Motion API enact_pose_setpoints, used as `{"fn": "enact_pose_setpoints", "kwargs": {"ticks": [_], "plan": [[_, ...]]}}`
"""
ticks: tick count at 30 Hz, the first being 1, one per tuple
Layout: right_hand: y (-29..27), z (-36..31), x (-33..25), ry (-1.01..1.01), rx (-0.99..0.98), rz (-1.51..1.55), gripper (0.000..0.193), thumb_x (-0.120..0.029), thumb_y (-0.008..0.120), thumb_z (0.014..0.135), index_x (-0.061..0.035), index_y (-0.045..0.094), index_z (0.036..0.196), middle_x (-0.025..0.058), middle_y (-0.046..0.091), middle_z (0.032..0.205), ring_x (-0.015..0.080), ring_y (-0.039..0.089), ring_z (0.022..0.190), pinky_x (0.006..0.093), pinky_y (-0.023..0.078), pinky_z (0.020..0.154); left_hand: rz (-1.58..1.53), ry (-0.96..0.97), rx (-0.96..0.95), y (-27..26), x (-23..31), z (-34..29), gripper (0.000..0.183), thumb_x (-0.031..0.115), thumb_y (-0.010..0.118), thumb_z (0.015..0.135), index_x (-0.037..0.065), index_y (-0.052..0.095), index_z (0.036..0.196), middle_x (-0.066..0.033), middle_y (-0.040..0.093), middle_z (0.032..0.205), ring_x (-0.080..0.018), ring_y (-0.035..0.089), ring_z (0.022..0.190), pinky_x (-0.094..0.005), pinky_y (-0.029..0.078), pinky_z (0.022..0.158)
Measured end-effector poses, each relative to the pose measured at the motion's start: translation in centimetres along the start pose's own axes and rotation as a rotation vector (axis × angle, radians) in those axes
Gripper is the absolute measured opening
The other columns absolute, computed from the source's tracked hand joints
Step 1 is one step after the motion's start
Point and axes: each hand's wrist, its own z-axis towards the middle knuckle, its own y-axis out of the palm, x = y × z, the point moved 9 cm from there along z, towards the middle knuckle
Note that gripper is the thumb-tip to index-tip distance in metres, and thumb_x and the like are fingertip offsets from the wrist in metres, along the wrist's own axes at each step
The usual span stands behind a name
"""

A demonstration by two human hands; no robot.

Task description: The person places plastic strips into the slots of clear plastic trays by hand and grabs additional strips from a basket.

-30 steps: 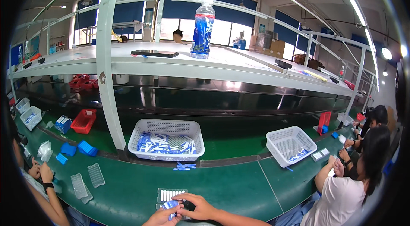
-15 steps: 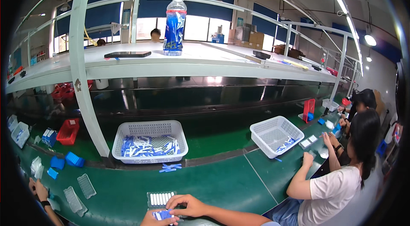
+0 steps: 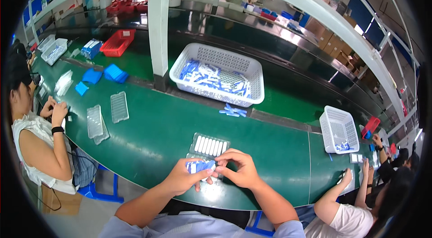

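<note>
My left hand (image 3: 180, 178) is closed round a small bunch of flat blue-and-white strips (image 3: 200, 166), held above the near edge of the green table. Beside it is my right hand (image 3: 240, 169), its thumb and fingers bent together at the bunch's right end. What those fingertips pinch, if anything, is too small to make out. Just beyond my hands lies a clear plastic tray (image 3: 210, 145) with a row of several white oblong pieces. Part of another clear tray shows under my hands, mostly hidden by them.
A white basket (image 3: 261, 83) of blue-and-white strips stands beyond the table (image 3: 153, 148), with loose strips (image 3: 232, 111) before it. Empty clear trays (image 3: 119, 107) lie to the left. A white post (image 3: 159, 26) rises behind. Co-workers sit at left (image 3: 40, 157) and right (image 3: 346, 215).
The view has tipped down and turned left, so the table and both my forearms show more fully. My left hand still holds the strips; my right hand has drawn to the bunch's right end.
</note>
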Motion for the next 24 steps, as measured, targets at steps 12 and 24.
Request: {"fn": "enact_pose_setpoints", "kwargs": {"ticks": [12, 24], "plan": [[2.0, -0.5, -2.0, 0.010, -0.163, -0.160, 0.016, -0.007, 0.080, 0.083, -0.0019, 0.074, 0.097, 0.0028, 0.067, 0.079, 0.0079, 0.058, 0.067, 0.0245, 0.047, 0.064, -0.045, -0.066, -0.086, -0.2, -0.8, -1.9, 0.028, 0.011, 0.067, 0.095, -0.008, 0.062, 0.116, -0.0197, 0.073, 0.106, -0.0153, 0.071, 0.081, -0.0218, 0.047, 0.044], [-2.6, -2.5, -2.3, 0.047, 0.144, 0.249, 0.020, 0.009, 0.066, 0.090, 0.0087, 0.068, 0.109, 0.0177, 0.074, 0.095, 0.0229, 0.074, 0.089, 0.0317, 0.060, 0.080, -0.151, -0.051, 0.009, -3.0, -0.5, -3.0, 0.025, 0.007, 0.068, 0.092, -0.008, 0.063, 0.111, -0.0229, 0.072, 0.101, -0.0187, 0.071, 0.075, -0.0211, 0.042, 0.038]]}}
